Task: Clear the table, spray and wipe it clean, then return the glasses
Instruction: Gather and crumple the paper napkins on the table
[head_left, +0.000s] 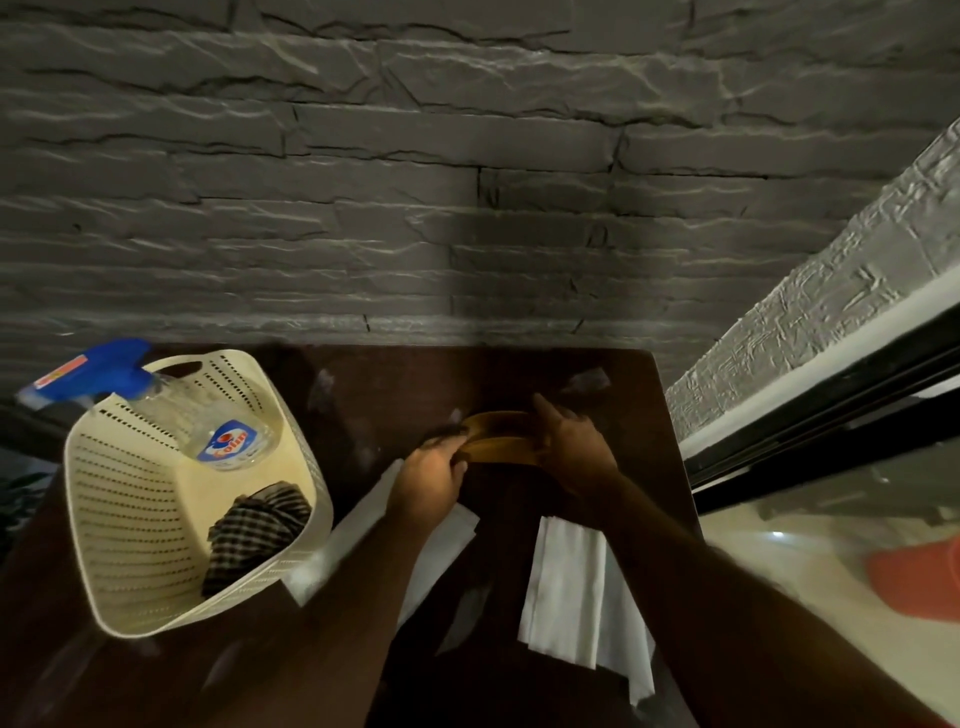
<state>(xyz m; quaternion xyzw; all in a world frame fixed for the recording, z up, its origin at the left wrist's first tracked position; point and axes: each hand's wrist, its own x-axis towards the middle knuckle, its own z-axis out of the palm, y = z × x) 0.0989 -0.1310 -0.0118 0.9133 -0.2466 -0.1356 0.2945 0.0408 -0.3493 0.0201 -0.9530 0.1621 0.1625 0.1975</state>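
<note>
An amber-brown curved pair of glasses (496, 434) is held just above the middle of the dark brown table (384, 395). My left hand (428, 480) grips its left end and my right hand (574, 447) grips its right end. A cream perforated basket (130, 525) stands at the table's left. Inside it lean a clear spray bottle (231, 439) with a blue trigger head and a crumpled checked cloth (260, 527). White paper napkins lie on the table under my left forearm (441, 540) and beside my right forearm (566, 577).
A dark stone-pattern wall runs along the table's far edge. A pale smudge or small clear item (587, 382) lies at the far right of the table. Right of the table are a black-framed ledge (831, 415) and, lower down, an orange-red object (914, 577).
</note>
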